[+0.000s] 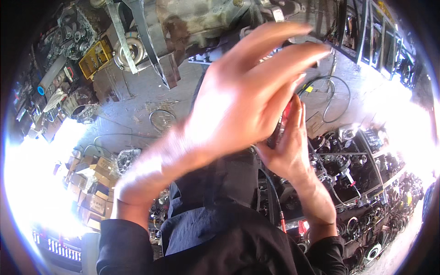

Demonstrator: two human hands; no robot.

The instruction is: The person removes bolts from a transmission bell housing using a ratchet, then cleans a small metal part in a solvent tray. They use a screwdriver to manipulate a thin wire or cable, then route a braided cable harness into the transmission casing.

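Across the grey floor (133, 121), cluttered workshop: large machine (211, 20) at top, yellow crate (95, 60) upper left, boxes (94, 201) stacked lower left, metal parts (373, 251) crowding lower right, metal frame (364, 30) upper right. Cable (349, 95) loops on floor, right of the hands. Glare whites out both side edges.

Left hand (233, 98) raised mid-picture, back toward camera, motion-blurred; forearm slants up from lower left. Its upper fingers wide apart, reaching up and right; lower ones overlap the red thing (287, 112), contact can't be told. Right hand (288, 149) lower and to the right, fingers upward, thumb to the left, holding the red thing between them. Red thing mostly hidden behind left hand; kind unclear. Both sleeves (123, 247) dark.
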